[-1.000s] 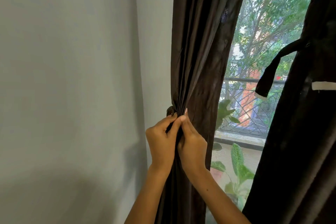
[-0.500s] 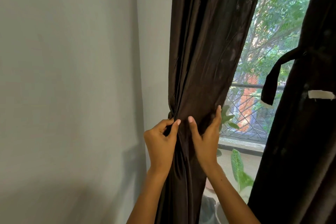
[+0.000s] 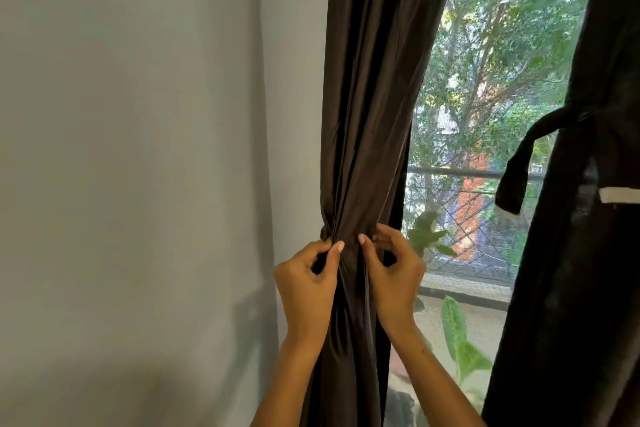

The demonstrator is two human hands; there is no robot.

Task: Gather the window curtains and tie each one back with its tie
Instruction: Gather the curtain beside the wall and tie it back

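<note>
I see a grey wall on the left and a window with trees, a railing and leafy plants outside, partly blocked by two dark curtains. The left curtain hangs gathered beside the wall, where my left hand and right hand each pinch its bunched waist with curled fingers. The right curtain is cut off at the edge, one loose tie dangling from it; I cannot make out a tie between my hands.
</note>
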